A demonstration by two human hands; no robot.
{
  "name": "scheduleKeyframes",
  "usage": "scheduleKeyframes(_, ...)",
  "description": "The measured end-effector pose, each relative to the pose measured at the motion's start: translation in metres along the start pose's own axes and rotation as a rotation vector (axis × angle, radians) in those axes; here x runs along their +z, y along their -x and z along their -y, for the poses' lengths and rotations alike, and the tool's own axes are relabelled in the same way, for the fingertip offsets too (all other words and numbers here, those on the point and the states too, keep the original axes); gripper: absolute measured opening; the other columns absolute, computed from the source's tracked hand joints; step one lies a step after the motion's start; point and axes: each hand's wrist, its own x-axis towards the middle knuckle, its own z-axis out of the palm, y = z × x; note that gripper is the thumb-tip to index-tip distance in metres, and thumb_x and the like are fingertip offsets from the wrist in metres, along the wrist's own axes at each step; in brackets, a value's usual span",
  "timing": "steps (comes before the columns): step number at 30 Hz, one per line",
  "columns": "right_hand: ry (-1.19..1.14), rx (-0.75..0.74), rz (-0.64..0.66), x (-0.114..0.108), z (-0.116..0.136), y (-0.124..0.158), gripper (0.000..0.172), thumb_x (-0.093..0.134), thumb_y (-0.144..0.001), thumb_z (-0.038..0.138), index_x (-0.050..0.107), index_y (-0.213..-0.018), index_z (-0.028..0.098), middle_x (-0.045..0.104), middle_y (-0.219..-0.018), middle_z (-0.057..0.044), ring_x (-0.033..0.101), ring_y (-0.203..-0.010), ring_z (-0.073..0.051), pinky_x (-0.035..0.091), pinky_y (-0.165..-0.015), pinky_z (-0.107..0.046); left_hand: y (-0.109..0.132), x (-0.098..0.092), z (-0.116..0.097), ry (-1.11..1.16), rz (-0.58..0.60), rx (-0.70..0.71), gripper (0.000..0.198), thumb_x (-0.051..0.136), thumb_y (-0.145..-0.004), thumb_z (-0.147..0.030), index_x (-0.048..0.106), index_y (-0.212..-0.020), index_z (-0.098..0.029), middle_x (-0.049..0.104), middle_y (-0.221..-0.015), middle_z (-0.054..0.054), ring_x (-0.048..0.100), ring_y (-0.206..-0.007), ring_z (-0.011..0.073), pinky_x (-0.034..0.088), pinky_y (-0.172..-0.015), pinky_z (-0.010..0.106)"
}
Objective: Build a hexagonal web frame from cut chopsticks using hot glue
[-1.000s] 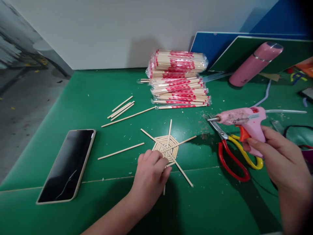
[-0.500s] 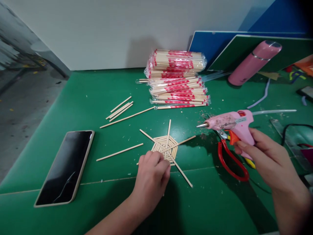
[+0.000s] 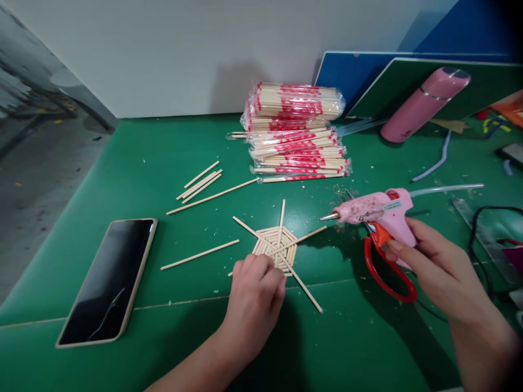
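Observation:
A web-shaped piece made of wooden sticks [image 3: 265, 239] lies on the green table, with long spokes crossing rings of shorter sticks. My left hand [image 3: 255, 299] is closed over its near edge; the fingertips are hidden beneath it, so what they pinch cannot be made out. In my right hand [image 3: 437, 256] is a pink glue gun [image 3: 368, 209], one finger at its orange trigger. Its metal nozzle points left, above the table and right of the web. A clear glue stick [image 3: 449, 189] juts from the gun's back. Under the gun lie red-handled scissors [image 3: 388, 277].
Several short sticks [image 3: 200, 182] and two longer ones, one being a loose stick [image 3: 200, 255], lie left of the web. Wrapped chopsticks [image 3: 298, 130] are piled behind. A phone [image 3: 108, 283] lies left; a pink bottle [image 3: 425, 106] leans back right. A clear ruler [image 3: 469, 220] lies right.
My right hand has moved slightly left with the glue gun, bringing the nozzle closer to the web. My left hand and the web have hardly moved.

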Motion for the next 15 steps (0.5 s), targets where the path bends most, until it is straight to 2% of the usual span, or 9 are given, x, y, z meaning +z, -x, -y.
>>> scheduleKeyframes(6, -0.021, 0.01, 0.039, 0.0027, 0.002, 0.0017, 0.032, 0.056, -0.071, 0.04, 0.052, -0.098, 0.022, 0.052, -0.065, 0.003, 0.047, -0.055, -0.014, 0.038, -0.046, -0.022, 0.0, 0.0008, 0.0001, 0.011, 0.002, 0.002, 0.019, 0.041, -0.081, -0.017, 0.056, -0.07, -0.018, 0.051, -0.076, 0.004, 0.042, -0.073, 0.0175, 0.03, -0.062, 0.032)
scheduleKeyframes(15, 0.039, -0.027, 0.053, 0.0044, 0.0008, 0.0064, 0.035, 0.054, -0.072, 0.042, 0.051, -0.1, 0.021, 0.052, -0.069, 0.002, 0.047, -0.058, -0.014, 0.039, -0.051, -0.024, 0.0008, 0.0018, 0.0012, -0.012, -0.014, 0.03, 0.02, 0.041, -0.082, -0.017, 0.057, -0.071, -0.017, 0.051, -0.076, 0.004, 0.043, -0.073, 0.0176, 0.03, -0.062, 0.033)
